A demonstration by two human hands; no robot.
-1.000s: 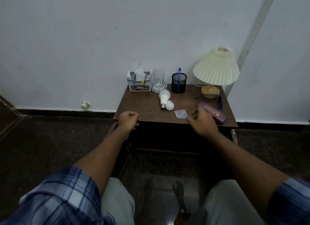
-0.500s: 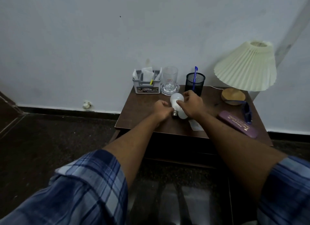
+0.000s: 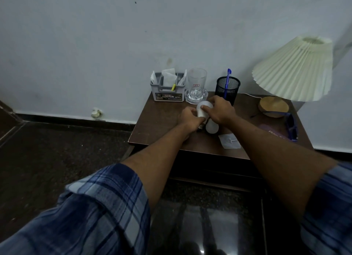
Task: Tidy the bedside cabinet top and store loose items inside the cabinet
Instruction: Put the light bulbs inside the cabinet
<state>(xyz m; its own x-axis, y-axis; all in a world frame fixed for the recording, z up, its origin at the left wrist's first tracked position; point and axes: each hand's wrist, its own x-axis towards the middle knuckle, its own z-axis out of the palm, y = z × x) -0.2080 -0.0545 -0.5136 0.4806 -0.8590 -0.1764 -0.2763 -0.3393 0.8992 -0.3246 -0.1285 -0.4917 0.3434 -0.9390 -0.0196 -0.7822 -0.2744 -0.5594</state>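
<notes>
On the brown cabinet top [image 3: 152,125] a large white light bulb [image 3: 202,112] lies with both hands around it. My left hand [image 3: 189,119] grips its neck near the metal base. My right hand [image 3: 219,111] curls its thumb and fingers over the dome. A smaller white bulb [image 3: 211,128] sits just under my right palm; I cannot tell if it is held. A small clear packet [image 3: 229,140] lies near the front edge. A purple case [image 3: 274,133] is partly hidden by my right forearm, with blue glasses [image 3: 291,125] beside it.
Along the wall stand a grey organiser [image 3: 167,92] with papers, a glass mug [image 3: 197,83] on a saucer, and a black mesh cup [image 3: 227,89] holding a blue pen [image 3: 228,77]. A pleated lamp [image 3: 293,70] with wooden base [image 3: 273,106] fills the right corner. Dark floor lies left.
My hands left the cabinet's front edge and reached in to the bulbs; both now grip the large bulb. The view has moved closer to the cabinet.
</notes>
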